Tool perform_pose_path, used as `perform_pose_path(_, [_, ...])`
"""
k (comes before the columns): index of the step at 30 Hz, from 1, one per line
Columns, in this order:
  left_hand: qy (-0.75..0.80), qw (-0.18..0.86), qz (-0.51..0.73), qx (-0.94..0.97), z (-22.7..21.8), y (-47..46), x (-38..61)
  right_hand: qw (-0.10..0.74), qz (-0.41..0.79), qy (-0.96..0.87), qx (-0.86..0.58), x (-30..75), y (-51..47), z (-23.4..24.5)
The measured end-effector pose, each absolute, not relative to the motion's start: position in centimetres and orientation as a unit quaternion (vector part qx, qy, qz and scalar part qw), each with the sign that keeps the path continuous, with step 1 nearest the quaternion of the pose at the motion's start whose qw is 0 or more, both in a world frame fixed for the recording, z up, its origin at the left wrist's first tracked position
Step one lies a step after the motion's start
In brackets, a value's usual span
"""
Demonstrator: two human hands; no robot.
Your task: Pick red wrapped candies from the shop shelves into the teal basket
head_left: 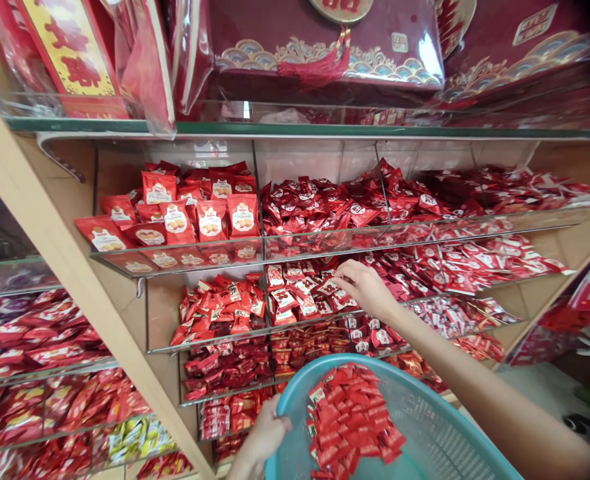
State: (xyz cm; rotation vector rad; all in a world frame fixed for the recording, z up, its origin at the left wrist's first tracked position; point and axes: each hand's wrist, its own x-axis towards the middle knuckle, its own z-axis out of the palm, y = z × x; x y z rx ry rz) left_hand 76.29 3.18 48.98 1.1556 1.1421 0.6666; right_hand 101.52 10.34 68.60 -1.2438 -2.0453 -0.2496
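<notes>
My left hand (pixel 265 435) grips the left rim of a teal plastic basket (pixel 427 417), its thumb hooked over the edge. Inside the basket lies a heap of small red-wrapped candies (pixel 352 417). My right hand (pixel 362 285) reaches over the second shelf, just above a compartment of red-and-white wrapped candies (pixel 305 297). Its fingers are curled together at the tips; whatever may be between them is too small to make out. Beside that compartment, on the left, are red packets with black characters (pixel 235 307).
Glass shelves with dividers rise in steps before me. Larger red snack packets (pixel 175 220) fill the upper left compartment. Maroon gift bags (pixel 325 50) stand on the top glass shelf (pixel 295 131). A wooden post (pixel 79 287) separates another candy rack on the left.
</notes>
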Motion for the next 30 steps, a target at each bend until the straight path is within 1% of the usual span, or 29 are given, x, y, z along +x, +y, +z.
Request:
perform_pose_path(6, [0.494, 0.633, 0.302, 0.514, 48.4, 3.4, 76.2, 0.466, 0.074, -0.715, -0.517, 101.8, 10.1, 67.8])
perform_pose_path(14, [0.482, 0.634, 0.301, 0.524, 47.3, 3.8, 76.0, 0.580, 0.217, -0.588, -0.521, 102.5, 7.4, 67.1])
perform_pose_path(17, [0.485, 0.632, 0.298, 0.526, 47.2, 3.9, 76.0, 0.602, 0.285, -0.524, -0.530, 103.0, 5.4, 66.1])
perform_pose_path(20, [0.491, 0.632, 0.293, 0.524, 47.1, 4.0, 75.9, 0.565, 0.377, -0.497, -0.540, 103.1, 3.1, 63.9])
perform_pose_path(24, [0.491, 0.631, 0.288, 0.527, 47.5, 3.8, 75.9, 0.471, 0.506, -0.475, -0.545, 101.7, -0.5, 59.4])
perform_pose_path(27, [0.484, 0.632, 0.288, 0.532, 47.8, 3.6, 76.0, 0.396, 0.602, -0.424, -0.548, 99.7, -3.2, 55.8])
perform_pose_path(30, [0.480, 0.650, 0.290, 0.513, 47.6, 3.6, 76.0, 0.353, 0.674, -0.351, -0.546, 97.8, -5.0, 52.6])
